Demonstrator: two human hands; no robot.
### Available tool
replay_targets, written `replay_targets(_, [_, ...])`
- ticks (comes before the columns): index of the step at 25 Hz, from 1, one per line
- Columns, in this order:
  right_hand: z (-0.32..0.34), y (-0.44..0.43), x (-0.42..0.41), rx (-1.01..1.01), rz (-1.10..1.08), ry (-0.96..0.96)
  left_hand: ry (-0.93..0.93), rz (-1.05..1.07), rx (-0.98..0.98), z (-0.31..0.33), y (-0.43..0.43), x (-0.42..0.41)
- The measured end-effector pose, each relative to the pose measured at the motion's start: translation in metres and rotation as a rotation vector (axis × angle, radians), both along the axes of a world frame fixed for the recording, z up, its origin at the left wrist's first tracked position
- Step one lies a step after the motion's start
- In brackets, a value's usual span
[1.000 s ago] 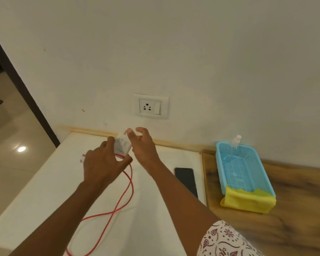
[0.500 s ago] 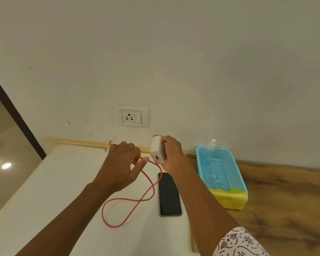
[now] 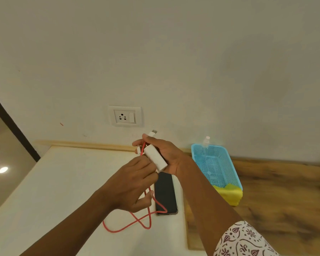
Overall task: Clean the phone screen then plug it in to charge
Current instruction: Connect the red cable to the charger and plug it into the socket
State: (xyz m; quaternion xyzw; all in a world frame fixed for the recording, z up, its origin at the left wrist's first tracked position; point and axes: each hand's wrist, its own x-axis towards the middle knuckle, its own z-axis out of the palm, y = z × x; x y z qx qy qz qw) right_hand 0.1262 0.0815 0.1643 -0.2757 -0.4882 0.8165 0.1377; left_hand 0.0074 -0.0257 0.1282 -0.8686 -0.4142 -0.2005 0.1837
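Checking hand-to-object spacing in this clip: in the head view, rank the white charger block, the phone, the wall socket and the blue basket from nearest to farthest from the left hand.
From the left hand:
1. White charger block: just above its fingertips, held in the right hand.
2. Phone: flat on the table, just right.
3. and 4. Wall socket, up on the wall, and blue basket, far right: too close to call.

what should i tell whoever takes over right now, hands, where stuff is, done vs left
Right hand: shut on the white charger adapter, with the cable's USB plug poking out above its fingers.
Left hand: shut on the red cable, which loops over the white table.
Phone: flat on the table, screen up, not connected.
Wall socket: nothing plugged in.
Spray bottle and yellow cloth are in the blue basket.
Left: USB plug into adapter, adapter into socket, cable into phone. Whether the screen is clean cannot be told.
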Motion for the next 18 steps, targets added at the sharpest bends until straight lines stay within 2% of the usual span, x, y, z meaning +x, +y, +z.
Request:
replay_targets(3, [-0.001,0.004,0.004,0.085,-0.076,-0.038,-0.055,0.021,0.048,-0.009,0.002,-0.003])
replay_targets(5, [-0.001,0.005,0.006,0.108,-0.106,-0.039,-0.224,0.138,0.098,-0.015,0.005,-0.006])
replay_targets(7, [-0.002,0.006,0.007,0.123,-0.147,-0.063,-0.588,0.338,0.039,-0.01,0.01,0.0])
replay_targets(9, [-0.007,0.008,0.006,0.14,-0.197,-0.112,-1.045,0.51,-0.177,0.002,0.02,0.008])
replay_targets(12, [-0.016,0.009,0.004,0.187,-0.251,-0.184,-1.576,0.551,-0.636,0.007,0.038,0.009])
replay_targets(14, [-0.021,0.01,0.004,0.244,-0.265,-0.213,-1.839,0.541,-0.827,0.007,0.041,0.004])
replay_targets(16, [-0.023,0.012,0.009,0.26,-0.301,-0.225,-2.086,0.575,-0.856,0.005,0.04,0.0])
replay_targets(18, [-0.024,0.013,0.016,0.283,-0.316,-0.276,-2.285,0.592,-0.731,0.003,0.038,-0.008])
